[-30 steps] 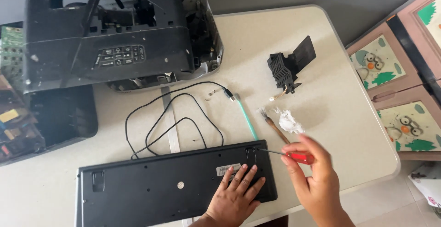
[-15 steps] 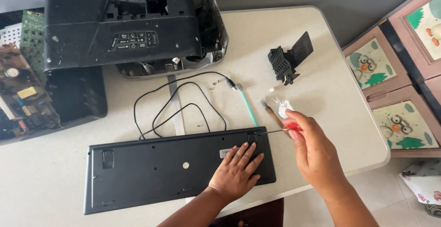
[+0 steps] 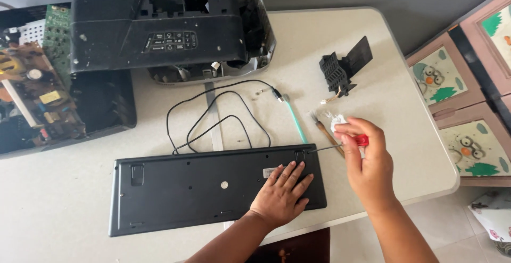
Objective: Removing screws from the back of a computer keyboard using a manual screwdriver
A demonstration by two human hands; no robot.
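The keyboard (image 3: 213, 186), lying face down, has a back of black matt plastic, smooth, with a small paper-like label. The screwdriver (image 3: 340, 144) has a thin shiny metal shaft and a red glossy plastic handle. The table (image 3: 330, 44) top looks like light grey plastic with a fine, slightly rough grain. The printer shell (image 3: 159, 29) is black plastic, dusty and dull. The cable (image 3: 213, 114) has a smooth black rubber-like coat. The circuit board (image 3: 32, 92) shows green lacquer and metal parts.
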